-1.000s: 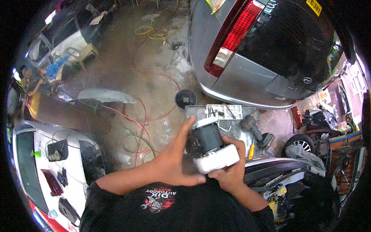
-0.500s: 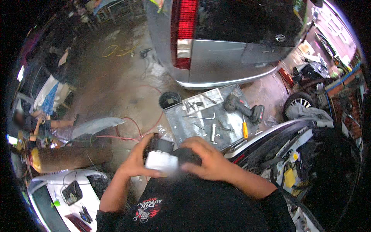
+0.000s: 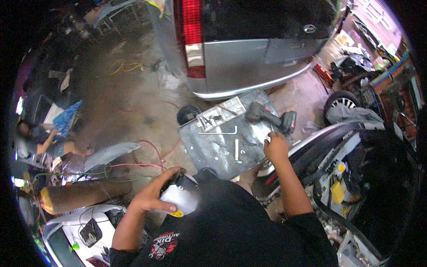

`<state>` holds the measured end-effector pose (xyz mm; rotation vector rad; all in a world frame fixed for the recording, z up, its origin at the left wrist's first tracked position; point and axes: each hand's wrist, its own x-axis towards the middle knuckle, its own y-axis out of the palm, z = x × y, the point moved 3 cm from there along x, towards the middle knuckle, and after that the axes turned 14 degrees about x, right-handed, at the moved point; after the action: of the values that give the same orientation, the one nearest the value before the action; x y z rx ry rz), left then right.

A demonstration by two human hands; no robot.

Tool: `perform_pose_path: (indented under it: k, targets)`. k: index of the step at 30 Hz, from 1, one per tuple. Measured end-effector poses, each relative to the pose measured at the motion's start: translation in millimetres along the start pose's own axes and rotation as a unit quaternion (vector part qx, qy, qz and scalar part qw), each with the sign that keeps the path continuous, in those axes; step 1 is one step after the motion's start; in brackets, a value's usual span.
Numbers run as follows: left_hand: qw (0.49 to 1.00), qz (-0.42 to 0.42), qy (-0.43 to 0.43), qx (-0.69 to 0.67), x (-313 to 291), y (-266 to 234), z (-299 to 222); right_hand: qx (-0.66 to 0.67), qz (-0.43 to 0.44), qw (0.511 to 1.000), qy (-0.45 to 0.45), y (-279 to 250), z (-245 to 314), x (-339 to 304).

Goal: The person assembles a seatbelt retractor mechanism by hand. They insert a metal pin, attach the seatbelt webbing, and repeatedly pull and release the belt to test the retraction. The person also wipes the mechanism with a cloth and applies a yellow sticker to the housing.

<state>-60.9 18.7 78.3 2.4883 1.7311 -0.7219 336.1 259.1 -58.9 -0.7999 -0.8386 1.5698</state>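
In front of my chest, my left hand [image 3: 158, 192] is closed round a white and black housing-like part [image 3: 180, 198] with a yellow sticker at its lower edge; I cannot tell its exact kind. Its black end lies under my fingers. Out over the right side of the metal worktop [image 3: 195, 151], my right hand [image 3: 276, 147] is closed over the orange-handled screwdriver's place, hiding the handle. Just beyond it lies a cordless power tool [image 3: 262, 113] with a black battery. A long L-shaped rod [image 3: 218, 133] and a silver bar-like tool [image 3: 237, 150] lie to its left.
A white parts tray [image 3: 229, 109] sits at the worktop's far edge, beside a black bucket [image 3: 189, 115]. Behind stands a silver vehicle [image 3: 235, 62]. A car body with exposed parts is at right, near a wheel [image 3: 341, 102]. Red hose [image 3: 133, 165] crosses the floor; another person is at far left.
My right hand has left the white and black part and reached forward right, over the screwdriver on the worktop. My left hand keeps the part, now slightly lower and turned.
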Motion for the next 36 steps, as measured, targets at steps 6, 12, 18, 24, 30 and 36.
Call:
perform_pose_path:
  k: [6,12,18,24,30,36]
  targets:
    - [0.988,-0.011,0.068,0.135,8,5,8,0.070,0.094,0.974,-0.196,46,103,14]
    - [0.991,0.063,0.061,0.104,28,9,-6,0.021,0.001,0.963,-0.268,76,128,48]
    - [0.978,0.049,0.097,0.177,35,8,-10,-0.072,0.108,0.969,-0.210,105,126,122]
    - [0.985,0.087,0.064,0.132,41,9,-18,-0.035,0.049,0.978,-0.198,114,116,128]
    - [0.975,0.082,0.058,0.198,57,10,-31,-0.059,0.164,0.959,-0.224,121,116,145]
    - [0.985,0.091,0.051,0.134,75,16,-45,-0.019,0.180,0.949,-0.256,110,107,150]
